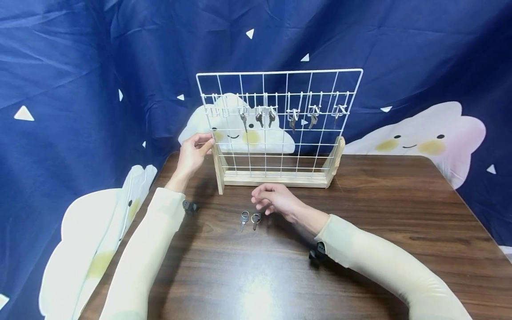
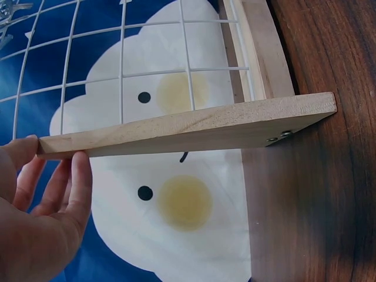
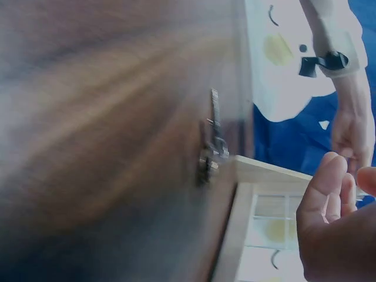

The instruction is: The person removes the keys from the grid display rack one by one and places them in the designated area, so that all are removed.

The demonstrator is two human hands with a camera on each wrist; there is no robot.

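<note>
A white wire grid rack (image 1: 280,144) in a wooden stand (image 1: 276,178) carries several keys (image 1: 294,118) on hooks in its upper part. My left hand (image 1: 192,153) pinches the upper end of the stand's left wooden side; in the left wrist view the thumb and fingers (image 2: 81,176) lie on either side of that board (image 2: 194,126). Two keys on rings lie on the table before the rack, one at left (image 1: 244,218) and one at right (image 1: 256,218). Just above and right of them hovers my right hand (image 1: 280,200), fingers loosely bent, holding nothing.
The brown wooden table (image 1: 360,266) reaches out to both sides and toward me. Behind it hangs a dark blue curtain (image 1: 152,53) with white clouds and triangles. Bare hooks (image 1: 216,111) hang at the grid's left end.
</note>
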